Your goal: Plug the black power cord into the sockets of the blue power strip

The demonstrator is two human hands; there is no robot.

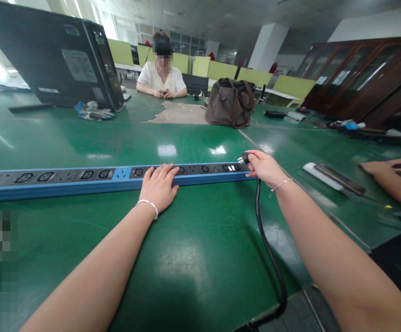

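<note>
A long blue power strip with black sockets lies across the green table. My left hand rests on its middle with the fingers spread over the sockets, palm toward the near side. In my right hand, a black power plug is pinched between thumb and fingers near the strip's right end. Its metal prongs point left, above the last sockets, and look apart from them. From the plug, a thick black cable hangs down toward the table's near edge.
A computer tower stands at the far left, with gloves beside it. Opposite sits a person, near a brown bag. Toward the right lie a white-and-dark power strip and another person's hands.
</note>
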